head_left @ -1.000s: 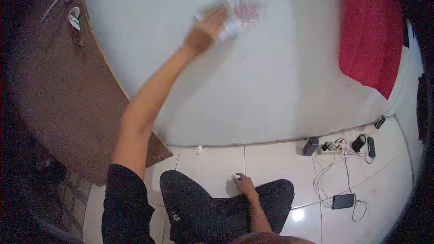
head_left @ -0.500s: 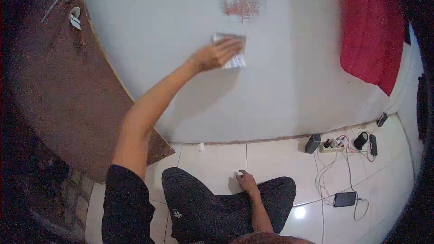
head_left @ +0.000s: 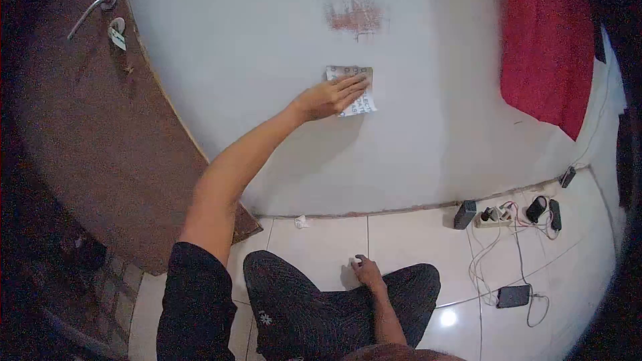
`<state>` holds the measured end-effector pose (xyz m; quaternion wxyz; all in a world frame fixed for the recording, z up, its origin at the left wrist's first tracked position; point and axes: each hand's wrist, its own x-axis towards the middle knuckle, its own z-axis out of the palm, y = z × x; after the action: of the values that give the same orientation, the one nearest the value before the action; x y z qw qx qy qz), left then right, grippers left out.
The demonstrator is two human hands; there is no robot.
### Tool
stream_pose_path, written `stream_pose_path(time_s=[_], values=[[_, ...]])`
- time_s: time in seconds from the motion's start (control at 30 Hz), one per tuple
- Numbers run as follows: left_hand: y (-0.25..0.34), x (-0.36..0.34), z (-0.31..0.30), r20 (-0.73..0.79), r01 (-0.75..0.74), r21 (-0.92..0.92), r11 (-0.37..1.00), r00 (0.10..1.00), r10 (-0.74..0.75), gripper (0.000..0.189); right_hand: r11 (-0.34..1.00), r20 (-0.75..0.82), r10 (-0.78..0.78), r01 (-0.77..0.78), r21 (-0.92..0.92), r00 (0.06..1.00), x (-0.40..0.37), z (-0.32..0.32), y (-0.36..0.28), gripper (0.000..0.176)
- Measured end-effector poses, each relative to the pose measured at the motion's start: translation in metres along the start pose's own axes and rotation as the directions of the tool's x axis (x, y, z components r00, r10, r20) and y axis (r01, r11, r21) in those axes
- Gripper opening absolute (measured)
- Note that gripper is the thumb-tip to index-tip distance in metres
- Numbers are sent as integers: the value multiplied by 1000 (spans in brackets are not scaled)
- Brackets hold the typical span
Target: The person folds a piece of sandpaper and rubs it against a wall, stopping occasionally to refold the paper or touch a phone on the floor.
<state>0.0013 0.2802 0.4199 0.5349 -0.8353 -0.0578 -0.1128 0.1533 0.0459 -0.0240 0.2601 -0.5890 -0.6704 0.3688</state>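
My left hand [head_left: 338,95] presses a sheet of sandpaper [head_left: 363,102] flat against the white wall [head_left: 401,140]. Its fingers lie together across the sheet, whose pale back carries printed letters. Above it, the wall has a scuffed reddish-brown patch [head_left: 356,15], apart from the sheet. Low down, over my crossed legs, my right hand [head_left: 367,273] has its fingers curled. Something small and whitish shows at its fingertips, too small to name.
At left stands a brown door [head_left: 100,134] with a metal handle [head_left: 90,13]. A red cloth [head_left: 545,47] hangs at right. On the tiled floor lie a power strip [head_left: 493,222] with plugs and cables, a dark box [head_left: 465,214], a phone-like device [head_left: 513,296] and a white scrap [head_left: 301,222].
My left hand and the sandpaper have slid a little down and to the right on the wall, farther from the reddish patch. My right hand keeps its place.
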Motion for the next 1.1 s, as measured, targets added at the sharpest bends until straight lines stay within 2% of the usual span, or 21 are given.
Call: stream_pose_path(time_s=[0.07,0.1,0.17,0.23,0.27,0.33,0.4,0.43,0.47,0.5,0.57,0.67,0.7,0.77,0.83,0.87,0.93,1.0,1.03,1.07,1.1], values=[[-13,-1,4,-15,-60,-3,998,998,60,42,999,-32,-34,33,-18,999,4,-1,-1,45],[-28,4,-11,-33,14,2,1000,999,-14,43,1000,-8,7,-7,-12,1000,4,-3,-2,45],[-69,2,-17,-48,324,229,918,946,-322,45,999,29,54,-55,0,998,-1,-2,-4,45],[-119,7,-32,-361,630,-6,777,723,-589,51,997,25,81,-81,-12,996,4,-1,-5,45],[-137,8,-37,-268,785,204,585,620,-738,53,997,28,79,-79,-8,996,5,0,-4,45],[-157,7,-29,-385,835,11,551,512,-768,62,998,33,51,-52,27,998,6,4,2,45],[-125,21,-28,-372,755,50,654,622,-689,60,999,54,44,-45,24,998,4,2,-4,44],[-105,19,-20,-270,675,-58,736,699,-662,59,999,69,42,-43,20,997,4,-1,-6,44],[-82,19,-24,-171,508,70,859,854,-491,52,999,66,39,-40,16,997,4,-2,-6,44],[-63,13,-14,-100,339,53,939,938,-333,46,998,67,60,-60,12,996,3,-2,-6,44],[-28,8,-13,5,27,102,994,1000,-28,42,997,64,74,-75,10,995,5,2,-2,44],[-38,7,-18,-4,-32,11,999,999,32,40,999,7,18,-18,48,1000,5,6,7,43],[-54,7,-22,-10,-35,56,998,999,35,42,1000,-8,-12,12,16,1000,3,3,6,43],[-92,7,-33,-71,384,172,907,924,-377,46,998,-38,-60,61,8,997,2,4,7,44],[-144,-1,-45,-347,692,31,722,685,-641,51,999,-27,-45,45,7,999,2,1,6,44],[-165,0,-53,-305,839,-50,542,504,-808,53,1000,-17,-30,30,8,999,4,2,6,45],[-168,-2,-52,-444,841,-5,541,483,-755,54,1000,-9,-22,22,0,1000,6,4,6,45],[-140,2,-44,-387,783,-15,622,569,-726,54,1000,2,-20,20,-8,1000,7,7,1,45],[-119,5,-37,-304,730,-76,679,632,-713,54,1000,26,4,-4,18,1000,6,6,-2,45],[-99,4,-25,-224,637,58,769,759,-612,52,999,47,30,-31,37,998,4,2,-3,45],[-75,3,-18,-62,509,39,860,860,-506,50,999,44,29,-31,29,999,4,0,-2,45]])
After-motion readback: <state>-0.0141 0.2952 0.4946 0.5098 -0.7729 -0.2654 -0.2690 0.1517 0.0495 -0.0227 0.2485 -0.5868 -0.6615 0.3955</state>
